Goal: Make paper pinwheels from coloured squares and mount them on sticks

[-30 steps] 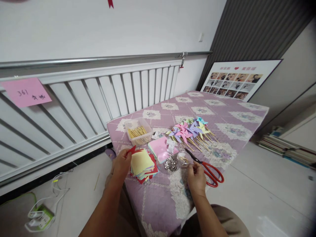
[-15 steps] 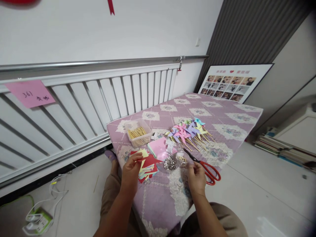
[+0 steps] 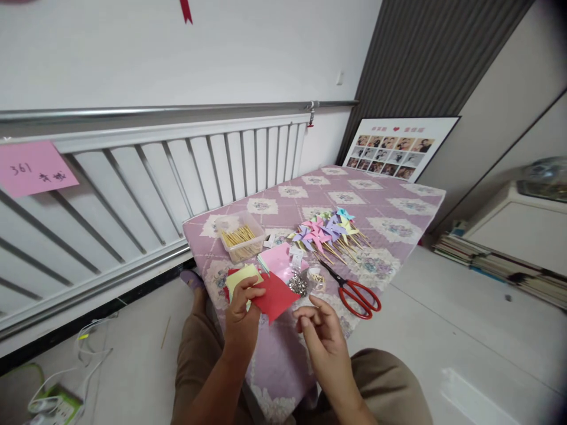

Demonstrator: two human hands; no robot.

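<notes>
My left hand (image 3: 245,307) pinches a square of red paper (image 3: 275,297), held tilted above the tabletop, partly covering a pile of coloured paper with a pale yellow sheet (image 3: 244,275) on top. Close to the paper's right corner is my right hand (image 3: 325,336), thumb and fingers curled together; whatever they may hold is too small to make out. Beyond the hands lie a heap of small silver metal pieces (image 3: 298,284) and a small clear cup of little pale pieces (image 3: 316,280). Red-handled scissors (image 3: 354,295) rest to the right, apart from my hand.
Finished paper pinwheels (image 3: 325,233) on sticks lie farther back. A clear plastic box (image 3: 241,238) of wooden sticks and pink paper sheets (image 3: 282,260) are to the left. A purple floral cloth (image 3: 274,360) covers the table. A white radiator (image 3: 212,171) runs alongside.
My right hand has come from beside the cup and scissors toward the red paper. The paper has turned, showing more of its face. The view has shifted slightly.
</notes>
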